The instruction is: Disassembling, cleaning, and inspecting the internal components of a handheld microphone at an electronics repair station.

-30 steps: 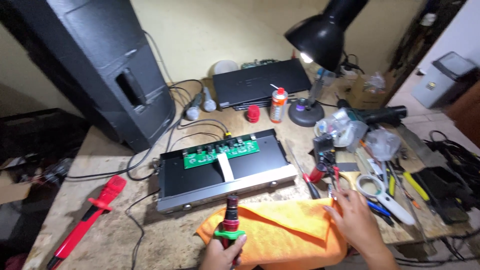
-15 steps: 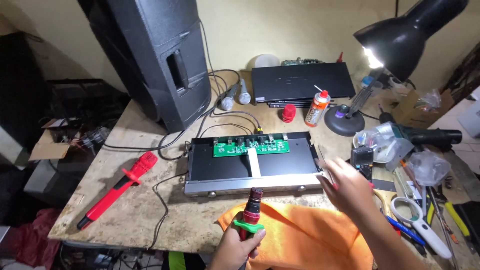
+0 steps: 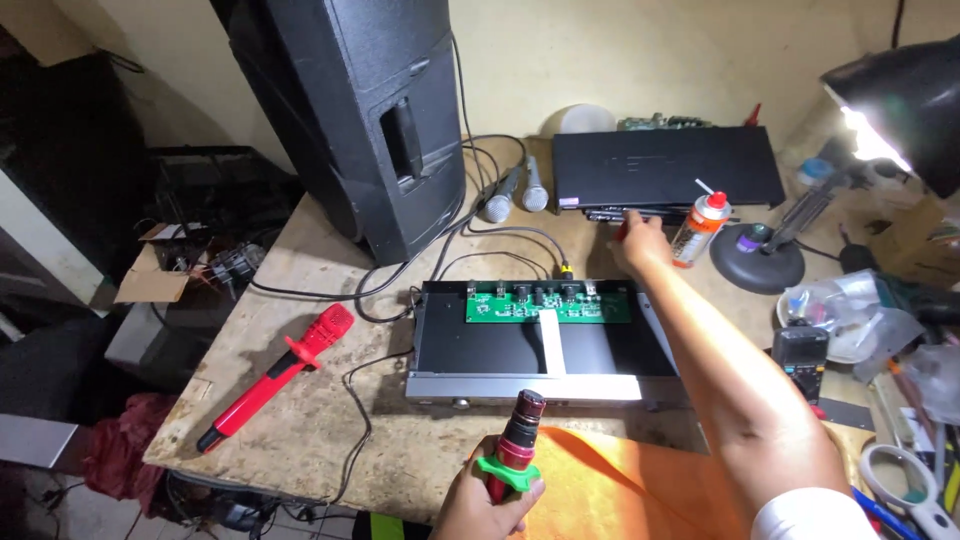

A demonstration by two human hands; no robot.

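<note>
Microphone (image 3: 518, 446), dark red with a green ring, stands upright at the worktop's (image 3: 300, 420) front edge, the left hand (image 3: 487, 503) fisted around it. Right hand (image 3: 640, 243) reaches the rear edge, fingers curled on something small and red beside the spray can (image 3: 700, 227).

counter (image 3: 300, 440): rough, matt, stained stone-like slab | microphone body (image 3: 518, 448): glossy dark-red metal look, green plastic ring | open chassis (image 3: 530, 385): brushed silver metal front, matt black inside, green circuit board (image 3: 548, 305) | cloth (image 3: 620, 495): orange, soft, matt | speaker cabinet (image 3: 350, 110): textured black plastic | spray can (image 3: 700, 225): glossy metal, red plastic cap
</note>
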